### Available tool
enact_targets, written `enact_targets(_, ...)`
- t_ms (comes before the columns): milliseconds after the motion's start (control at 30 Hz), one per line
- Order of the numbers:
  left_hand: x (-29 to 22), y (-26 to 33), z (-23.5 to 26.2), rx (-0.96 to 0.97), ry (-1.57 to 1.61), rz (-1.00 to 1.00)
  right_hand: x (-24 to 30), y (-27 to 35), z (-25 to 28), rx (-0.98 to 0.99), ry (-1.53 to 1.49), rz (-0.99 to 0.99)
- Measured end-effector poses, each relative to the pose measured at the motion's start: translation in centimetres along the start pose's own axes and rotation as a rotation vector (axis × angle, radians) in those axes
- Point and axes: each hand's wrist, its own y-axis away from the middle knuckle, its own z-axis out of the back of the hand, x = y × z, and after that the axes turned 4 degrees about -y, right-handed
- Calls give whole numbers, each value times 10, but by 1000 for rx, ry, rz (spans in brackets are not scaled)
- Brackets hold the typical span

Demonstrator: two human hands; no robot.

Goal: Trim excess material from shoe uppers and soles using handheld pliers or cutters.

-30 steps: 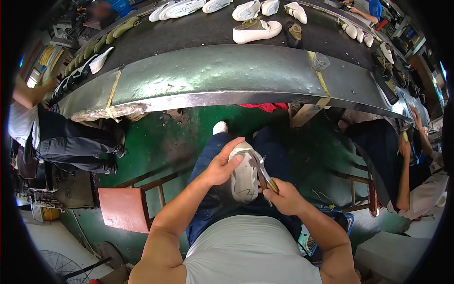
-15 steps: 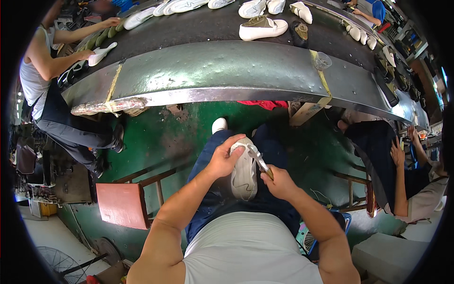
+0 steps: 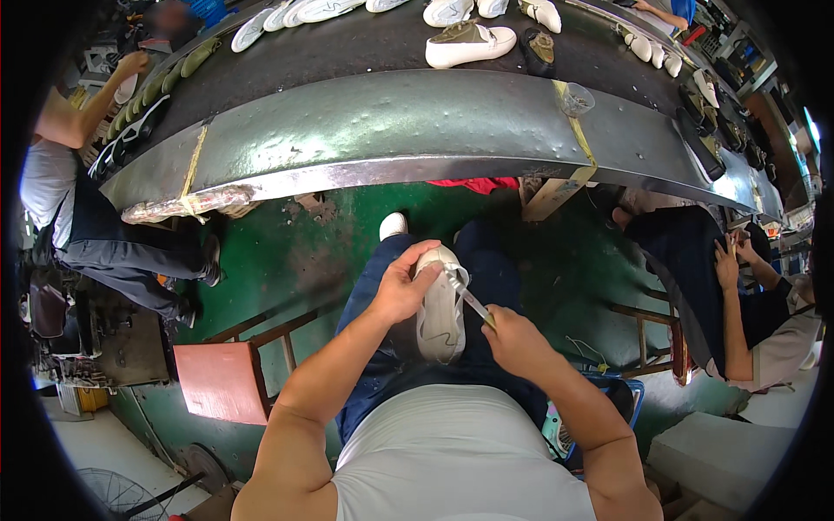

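A light grey-beige shoe upper rests over my lap with its underside up and one end pointing away from me. My left hand grips its far end, the thumb pressed on the underside near the rim. My right hand is wrapped round the handle of metal pincers. Their head meets the shoe's right edge near the far end, close to my left thumb. The jaws are too small to tell whether they bite the material.
A dark conveyor with a metal edge crosses ahead, carrying white and olive shoes. Co-workers sit or stand at left and right. A reddish stool is at my left, a fan at lower left.
The pincers have turned and now point more along the shoe's right edge, with a narrower side showing. At left, the co-worker's arm has lifted with a white shoe piece. My view has shifted slightly.
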Motion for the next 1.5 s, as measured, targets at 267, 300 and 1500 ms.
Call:
enact_targets(267,-9,0,-7,30,-66,-5,20,2,12,-98,-397,-26)
enact_targets(300,-9,1,-7,57,-120,-16,17,-5,5,-289,-310,128)
enact_targets(1500,-69,32,-28,741,-1329,-640,-17,34,37,27,-763,-56)
